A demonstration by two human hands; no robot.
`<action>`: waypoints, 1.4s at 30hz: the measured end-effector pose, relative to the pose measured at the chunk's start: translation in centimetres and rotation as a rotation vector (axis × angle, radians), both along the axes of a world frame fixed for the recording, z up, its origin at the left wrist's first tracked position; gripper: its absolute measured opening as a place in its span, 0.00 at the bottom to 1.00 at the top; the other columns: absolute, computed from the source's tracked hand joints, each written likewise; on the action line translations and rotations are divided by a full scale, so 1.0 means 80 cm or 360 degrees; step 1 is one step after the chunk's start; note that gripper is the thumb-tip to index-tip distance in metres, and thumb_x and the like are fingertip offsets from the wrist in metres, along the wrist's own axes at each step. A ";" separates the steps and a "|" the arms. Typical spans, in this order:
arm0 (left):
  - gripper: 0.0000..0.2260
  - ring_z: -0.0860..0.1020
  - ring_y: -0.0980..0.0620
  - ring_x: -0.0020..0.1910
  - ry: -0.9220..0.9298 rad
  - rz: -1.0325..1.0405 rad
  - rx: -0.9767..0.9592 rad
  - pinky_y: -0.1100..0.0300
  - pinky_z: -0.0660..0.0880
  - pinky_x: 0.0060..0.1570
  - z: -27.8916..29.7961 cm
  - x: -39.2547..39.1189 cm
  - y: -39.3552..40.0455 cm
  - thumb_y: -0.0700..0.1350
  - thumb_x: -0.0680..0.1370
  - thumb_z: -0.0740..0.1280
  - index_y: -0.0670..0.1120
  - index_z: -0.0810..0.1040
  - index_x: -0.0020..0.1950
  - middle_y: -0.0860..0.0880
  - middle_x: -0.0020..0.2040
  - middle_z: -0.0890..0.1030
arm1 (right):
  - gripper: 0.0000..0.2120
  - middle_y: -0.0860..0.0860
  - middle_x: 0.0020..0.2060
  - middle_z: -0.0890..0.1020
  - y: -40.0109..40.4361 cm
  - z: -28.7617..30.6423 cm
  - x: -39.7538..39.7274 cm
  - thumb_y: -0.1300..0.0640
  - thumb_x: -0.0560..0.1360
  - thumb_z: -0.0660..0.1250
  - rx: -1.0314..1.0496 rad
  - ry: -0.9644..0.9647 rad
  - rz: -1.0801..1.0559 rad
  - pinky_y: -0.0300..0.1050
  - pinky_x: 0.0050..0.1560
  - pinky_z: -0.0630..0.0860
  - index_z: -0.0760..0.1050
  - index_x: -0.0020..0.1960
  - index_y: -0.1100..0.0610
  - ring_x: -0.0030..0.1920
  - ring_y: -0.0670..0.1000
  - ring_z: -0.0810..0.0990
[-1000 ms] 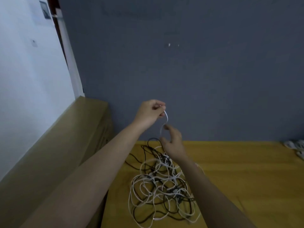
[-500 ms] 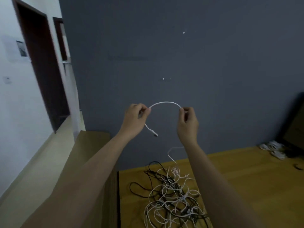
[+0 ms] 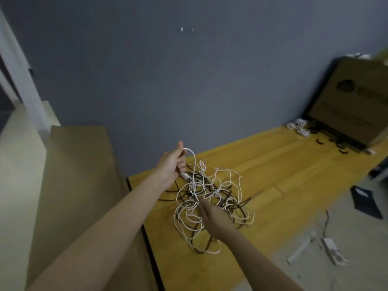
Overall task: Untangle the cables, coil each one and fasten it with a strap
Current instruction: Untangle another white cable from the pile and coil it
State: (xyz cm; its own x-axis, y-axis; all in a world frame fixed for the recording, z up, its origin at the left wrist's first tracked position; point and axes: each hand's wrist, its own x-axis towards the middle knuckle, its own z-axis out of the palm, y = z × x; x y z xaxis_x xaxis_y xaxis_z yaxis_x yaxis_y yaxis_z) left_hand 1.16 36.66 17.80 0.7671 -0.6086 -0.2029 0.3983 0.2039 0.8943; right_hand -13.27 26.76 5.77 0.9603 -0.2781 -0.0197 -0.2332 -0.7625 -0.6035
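Observation:
A tangle of white and black cables (image 3: 212, 198) lies on the yellow wooden table (image 3: 273, 164). My left hand (image 3: 171, 164) is raised above the tangle's far left side, shut on the end of a white cable (image 3: 194, 162); the cable arches over my fingers and its white plug hangs just below my palm. The same cable runs down into the heap. My right hand (image 3: 214, 217) is low at the near side of the tangle, fingers pinching the white cable where it enters the heap. Black straps (image 3: 319, 141) lie at the far right of the table.
A cardboard box (image 3: 79, 175) stands against the table's left edge. Another printed cardboard box (image 3: 354, 101) leans at the far right, with coiled white cables (image 3: 298, 126) in front of it. On the floor to the right lie a white power adapter (image 3: 331, 247) and a dark flat item (image 3: 365, 200).
Both hands have dropped from chest height toward the table. My right hand slid down along the white cable into the tangle; my left kept hold of the plug end. The view turned right.

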 end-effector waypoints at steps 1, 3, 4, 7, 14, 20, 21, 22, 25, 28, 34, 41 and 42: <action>0.17 0.60 0.58 0.22 0.0073 -0.0024 -0.0023 0.67 0.60 0.24 -0.010 0.002 0.000 0.49 0.84 0.54 0.44 0.73 0.40 0.55 0.22 0.61 | 0.18 0.54 0.46 0.80 0.003 -0.013 -0.009 0.49 0.84 0.50 0.0069 0.0065 -0.0055 0.52 0.42 0.73 0.66 0.70 0.52 0.43 0.56 0.78; 0.15 0.62 0.58 0.24 0.0141 -0.0068 0.0013 0.67 0.61 0.27 -0.031 0.002 0.000 0.44 0.84 0.51 0.41 0.76 0.50 0.55 0.24 0.65 | 0.19 0.54 0.47 0.80 0.007 -0.032 -0.022 0.50 0.84 0.49 0.0136 0.0112 -0.0123 0.55 0.45 0.75 0.63 0.72 0.52 0.45 0.57 0.78; 0.14 0.64 0.58 0.25 0.0139 -0.0073 0.0053 0.66 0.62 0.28 -0.041 0.000 -0.001 0.42 0.84 0.52 0.41 0.76 0.53 0.54 0.26 0.67 | 0.20 0.55 0.49 0.80 0.009 -0.037 -0.024 0.50 0.84 0.49 0.0150 0.0105 -0.0154 0.56 0.46 0.75 0.61 0.74 0.51 0.46 0.58 0.78; 0.12 0.72 0.56 0.29 0.0024 -0.0085 0.0188 0.62 0.66 0.33 -0.061 -0.003 0.000 0.40 0.84 0.52 0.44 0.74 0.59 0.51 0.33 0.74 | 0.20 0.58 0.45 0.81 0.012 -0.048 -0.021 0.52 0.84 0.50 0.0012 0.0026 -0.0241 0.54 0.38 0.75 0.60 0.75 0.51 0.43 0.59 0.79; 0.09 0.83 0.56 0.41 -0.0187 -0.0180 0.0114 0.63 0.79 0.38 -0.070 -0.013 -0.012 0.44 0.84 0.54 0.48 0.74 0.59 0.52 0.47 0.85 | 0.09 0.53 0.32 0.78 0.035 -0.046 -0.021 0.53 0.83 0.55 -0.0293 -0.0044 -0.0253 0.43 0.25 0.53 0.70 0.59 0.55 0.31 0.60 0.76; 0.07 0.84 0.51 0.45 -0.0266 -0.0175 0.0139 0.65 0.76 0.33 -0.071 -0.030 -0.032 0.47 0.82 0.61 0.45 0.71 0.54 0.51 0.52 0.84 | 0.01 0.53 0.29 0.79 0.043 -0.023 -0.048 0.61 0.73 0.71 -0.0584 -0.0379 0.0188 0.45 0.29 0.72 0.80 0.44 0.59 0.29 0.56 0.77; 0.05 0.84 0.52 0.45 -0.0356 -0.0200 0.0201 0.66 0.74 0.31 -0.072 -0.033 -0.033 0.47 0.82 0.60 0.46 0.70 0.54 0.53 0.53 0.84 | 0.02 0.53 0.30 0.79 0.040 -0.019 -0.054 0.62 0.73 0.71 -0.0597 -0.0425 0.0207 0.46 0.29 0.73 0.81 0.46 0.59 0.30 0.56 0.78; 0.04 0.84 0.53 0.45 -0.0464 -0.0235 0.0264 0.68 0.71 0.29 -0.073 -0.036 -0.033 0.47 0.83 0.59 0.48 0.69 0.54 0.54 0.55 0.83 | 0.03 0.53 0.31 0.80 0.037 -0.014 -0.059 0.62 0.74 0.71 -0.0607 -0.0467 0.0211 0.47 0.30 0.74 0.81 0.47 0.60 0.31 0.56 0.78; 0.05 0.84 0.54 0.45 -0.0707 -0.0340 0.0356 0.68 0.69 0.28 -0.076 -0.036 -0.030 0.45 0.84 0.55 0.51 0.68 0.58 0.55 0.61 0.79 | 0.07 0.52 0.35 0.80 0.031 0.007 -0.074 0.61 0.76 0.66 -0.0667 -0.0588 0.0195 0.47 0.34 0.74 0.80 0.51 0.60 0.35 0.55 0.77; 0.10 0.83 0.52 0.51 -0.0533 -0.0388 0.0210 0.67 0.76 0.35 -0.081 -0.033 -0.027 0.44 0.84 0.54 0.47 0.67 0.64 0.52 0.65 0.77 | 0.11 0.52 0.38 0.79 0.028 0.027 -0.079 0.61 0.76 0.61 -0.0722 -0.0702 0.0210 0.46 0.37 0.71 0.79 0.54 0.59 0.37 0.54 0.76; 0.09 0.75 0.50 0.65 -0.0372 -0.0381 0.0120 0.57 0.78 0.56 -0.077 -0.038 -0.026 0.46 0.84 0.55 0.49 0.70 0.62 0.49 0.71 0.71 | 0.18 0.52 0.37 0.80 0.010 0.049 -0.075 0.70 0.69 0.71 -0.0784 -0.0640 0.0172 0.42 0.34 0.73 0.80 0.57 0.58 0.36 0.55 0.79; 0.10 0.76 0.54 0.64 -0.0666 -0.0745 0.0356 0.57 0.74 0.62 -0.073 -0.053 -0.020 0.50 0.83 0.53 0.56 0.70 0.62 0.54 0.67 0.76 | 0.09 0.51 0.34 0.82 -0.009 0.069 -0.070 0.57 0.78 0.64 -0.0883 -0.1027 0.0044 0.43 0.27 0.73 0.81 0.45 0.60 0.31 0.53 0.80; 0.12 0.78 0.53 0.62 -0.0667 -0.0843 0.0365 0.56 0.76 0.61 -0.071 -0.055 -0.019 0.51 0.82 0.54 0.57 0.69 0.64 0.53 0.67 0.76 | 0.11 0.52 0.34 0.82 -0.018 0.076 -0.065 0.56 0.78 0.63 -0.0911 -0.1122 0.0020 0.44 0.28 0.74 0.80 0.44 0.61 0.31 0.53 0.80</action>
